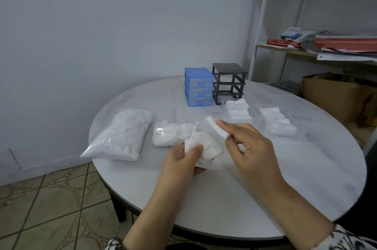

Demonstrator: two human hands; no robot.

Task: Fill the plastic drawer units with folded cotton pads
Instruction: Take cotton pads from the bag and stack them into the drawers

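While both hands work above the round white table [234, 198], the left hand [181, 160] grips a small clear bag of cotton pads [206, 145], thumb curled over its front. Right hand [247, 143]: thumb and forefinger pinch one folded cotton pad [217, 129], lifted just above the bag's mouth; remaining fingers loosely curled.

Table contents, by clock face from the hands:
- 9 o'clock: large sealed bag of cotton pads [122, 135], lying flat.
- 10 o'clock: smaller heap of bagged pads [169, 133], just beside the held bag.
- 12 o'clock: blue three-drawer unit [199, 87], all drawers in and shut.
- 12 to 1 o'clock: grey drawer frame [228, 82], touching the blue unit's right side, drawers removed.
- 1 o'clock: clear drawer [237, 109] holding folded pads in rows, in front of the grey frame.
- 2 o'clock: second clear drawer [278, 122], likewise stocked; its walls are faint, possibly a third tray adjoins it.
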